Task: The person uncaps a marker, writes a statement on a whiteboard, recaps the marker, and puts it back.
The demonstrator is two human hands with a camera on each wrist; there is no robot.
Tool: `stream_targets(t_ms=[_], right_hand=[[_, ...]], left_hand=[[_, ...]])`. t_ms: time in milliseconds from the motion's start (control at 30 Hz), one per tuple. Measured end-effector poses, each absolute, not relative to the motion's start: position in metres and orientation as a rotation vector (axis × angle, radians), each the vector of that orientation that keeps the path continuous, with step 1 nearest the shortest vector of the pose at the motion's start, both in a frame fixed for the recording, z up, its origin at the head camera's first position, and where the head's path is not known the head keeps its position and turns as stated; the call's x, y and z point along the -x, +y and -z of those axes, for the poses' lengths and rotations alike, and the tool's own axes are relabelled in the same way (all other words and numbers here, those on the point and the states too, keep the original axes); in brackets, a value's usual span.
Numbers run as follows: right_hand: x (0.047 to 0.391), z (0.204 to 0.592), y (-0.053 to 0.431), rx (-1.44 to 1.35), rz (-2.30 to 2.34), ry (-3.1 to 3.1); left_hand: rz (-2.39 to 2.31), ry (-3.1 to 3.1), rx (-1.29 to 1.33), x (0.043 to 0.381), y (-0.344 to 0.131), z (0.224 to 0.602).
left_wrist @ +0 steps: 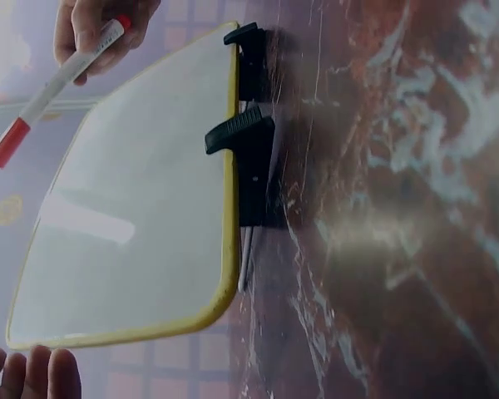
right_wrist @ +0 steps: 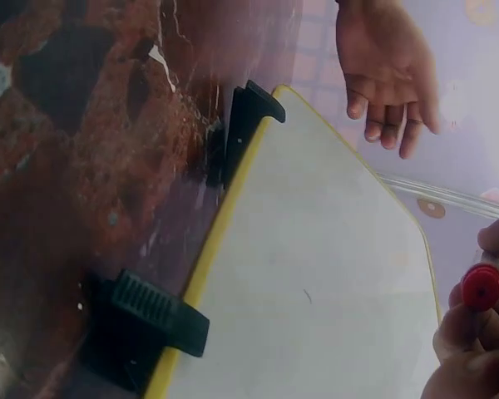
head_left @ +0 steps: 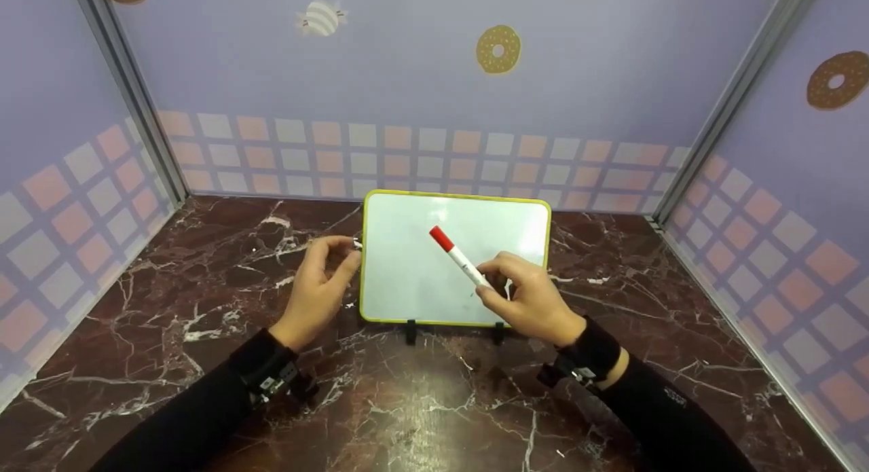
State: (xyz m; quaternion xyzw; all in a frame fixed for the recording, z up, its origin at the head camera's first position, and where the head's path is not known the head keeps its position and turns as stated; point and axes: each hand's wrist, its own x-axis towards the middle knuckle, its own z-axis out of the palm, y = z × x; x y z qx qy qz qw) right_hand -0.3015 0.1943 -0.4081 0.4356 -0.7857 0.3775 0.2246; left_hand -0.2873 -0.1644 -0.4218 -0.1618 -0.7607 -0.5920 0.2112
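Note:
A small whiteboard (head_left: 421, 255) with a yellow rim leans back on a stand with black clips (left_wrist: 241, 133). My right hand (head_left: 526, 292) pinches a white marker (head_left: 468, 267) near its lower end, in front of the board's right half. The marker's red cap (head_left: 442, 238) is on and points up and left. At the board's left edge is my left hand (head_left: 319, 282), its fingers loosely bent and holding nothing. In the left wrist view, those fingertips (left_wrist: 37, 370) are right by the yellow rim. A short dark mark (right_wrist: 308, 296) shows on the board.
The board stands on a dark red marbled tabletop (head_left: 237, 363). Behind it rises a lilac wall (head_left: 407, 71) with printed sweets and pink and white squares. Side walls with grey metal corner posts (head_left: 733, 105) close off both sides.

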Motion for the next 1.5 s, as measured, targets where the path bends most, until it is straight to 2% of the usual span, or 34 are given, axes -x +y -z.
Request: stream_targets(t_ms=[367, 1500], right_hand=[[0.295, 0.415, 0.184, -1.306, -0.983, -2.173], [0.287, 0.429, 0.174, -1.498, -0.765, -2.209]], left_hand=[[1.718, -2.256, 0.754, 0.275, -0.155, 0.423], [1.576, -2.458, 0.958, 0.265, -0.136, 0.433]])
